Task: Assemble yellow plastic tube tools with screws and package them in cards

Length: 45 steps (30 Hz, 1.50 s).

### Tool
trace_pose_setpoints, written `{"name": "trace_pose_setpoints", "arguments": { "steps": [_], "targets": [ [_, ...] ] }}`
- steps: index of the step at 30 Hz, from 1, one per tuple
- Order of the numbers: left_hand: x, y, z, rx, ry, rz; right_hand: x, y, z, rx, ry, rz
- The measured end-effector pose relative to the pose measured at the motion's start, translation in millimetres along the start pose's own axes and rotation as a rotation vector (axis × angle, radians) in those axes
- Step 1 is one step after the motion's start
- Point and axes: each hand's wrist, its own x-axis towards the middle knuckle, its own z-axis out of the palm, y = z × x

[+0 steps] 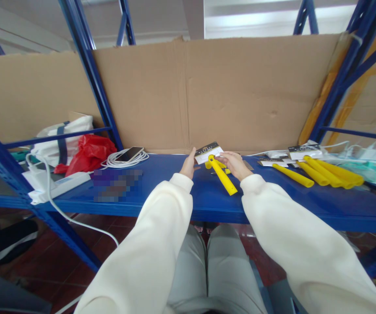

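Both the left sleeve (153, 224) and the right sleeve (282, 222) are cream-white, long and rather loose, of plain soft cloth. At the far end, each has a snug cuff (182, 181). The trousers (232, 268) are light grey, with gentle folds.

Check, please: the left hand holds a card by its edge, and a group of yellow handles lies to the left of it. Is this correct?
Not fully: the yellow handles lie to the right of the card, as the head view shows. The left hand does hold it by its edge.
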Motion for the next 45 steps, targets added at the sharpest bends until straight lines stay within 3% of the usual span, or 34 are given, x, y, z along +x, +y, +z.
{"name": "trace_pose_setpoints", "arguments": {
  "steps": [4, 10, 16, 23, 28, 33, 41, 45],
  "targets": [
    [-2.2, -2.9, -0.8, 0.059, 0.053, 0.020, -1.1, 0.0, -0.6, -0.015, 0.008, 0.022],
    [-6.1, -0.5, 3.5, -0.066, 0.060, -0.008, -1.2, 2.2, -2.4, -0.099, 0.031, 0.065],
    [-11.2, 2.9, 4.9, -0.087, 0.176, -0.043, -0.6, 5.0, -5.5, -0.254, 0.048, 0.043],
    [-20.1, 7.5, 7.1, -0.022, 0.153, -0.059, -8.1, -4.5, -1.4, -0.446, 0.150, -0.024],
    [-21.7, 8.9, 6.4, -0.015, 0.119, -0.079, -15.0, -8.5, 4.3, -0.487, 0.120, 0.051],
    [-21.4, 9.0, 5.7, -0.005, 0.107, -0.096, -13.6, -3.3, 4.7, -0.507, 0.138, 0.018],
    [-17.8, 7.4, 3.6, -0.025, 0.143, -0.075, -4.6, 16.4, -2.8, -0.562, -0.105, -0.174],
    [-16.6, 6.2, 3.0, -0.027, 0.146, -0.073, -4.8, 20.9, -4.7, -0.514, -0.242, -0.125]
  ]
}}
